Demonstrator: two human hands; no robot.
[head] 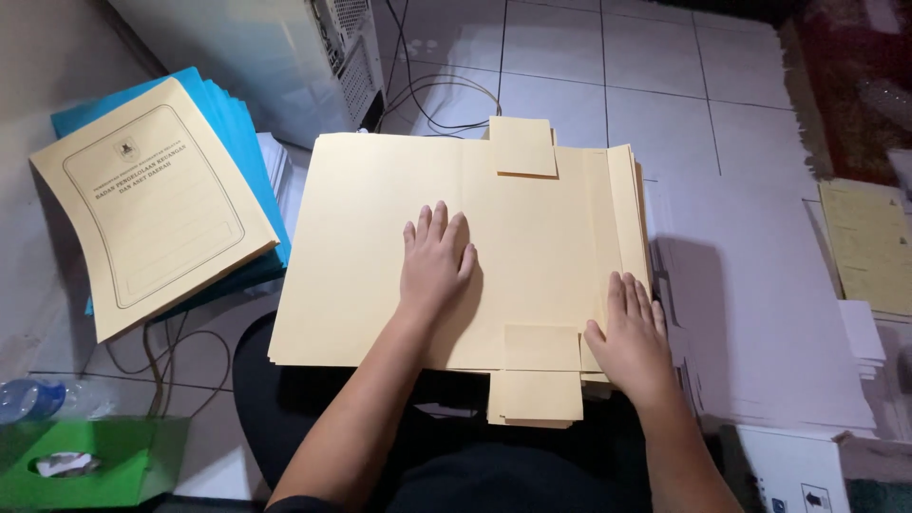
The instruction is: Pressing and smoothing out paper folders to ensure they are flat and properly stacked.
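Note:
A stack of cream-yellow paper folders [370, 247] lies open and flat across my lap, with small tabs sticking out at its near and far edges. My left hand [435, 256] rests flat on the middle of the top folder, fingers together and pointing away. My right hand [632, 332] presses flat on the stack's near right corner, fingers over the folded right flap [622, 218]. Neither hand grips anything.
A cream printed folder cover [157, 204] lies on a pile of blue folders [228, 114] at left. White sheets [760, 313] spread at right, with more yellow paper [869, 242] beyond. A computer case [285, 57] and cables stand behind. A green tissue box [85, 461] sits bottom left.

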